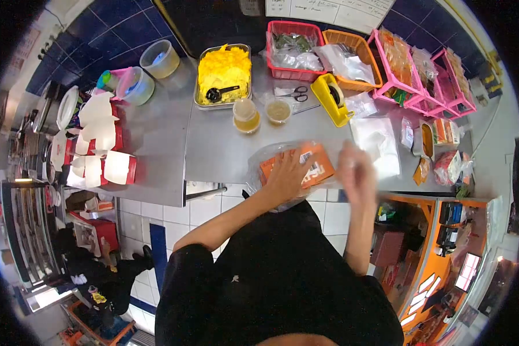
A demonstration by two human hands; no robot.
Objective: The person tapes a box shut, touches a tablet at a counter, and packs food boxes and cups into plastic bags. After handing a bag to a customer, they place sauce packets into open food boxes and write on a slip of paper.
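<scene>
An orange box [319, 168] with a barcode label lies at the table's front edge, in or on a clear plastic bag [256, 167]. My left hand [286, 176] rests on the box with its fingers spread. Just right of the box is my right hand [357, 173], raised and smeared by motion, so its fingers cannot be made out. Beyond the hands stand two clear lidded cups, a taller one [246, 117] with yellow liquid and a shorter one [278, 112]. A yellow tape dispenser [333, 102] stands behind my right hand, near white plastic sheets [376, 147].
A metal tray [198, 95] of shredded yellow food holds a black scoop [214, 94]. Scissors [299, 94] lie near a red basket [294, 74] and an orange basket [372, 63]. Open red-and-white boxes [120, 168] stand at left. Another person [106, 268] is at lower left.
</scene>
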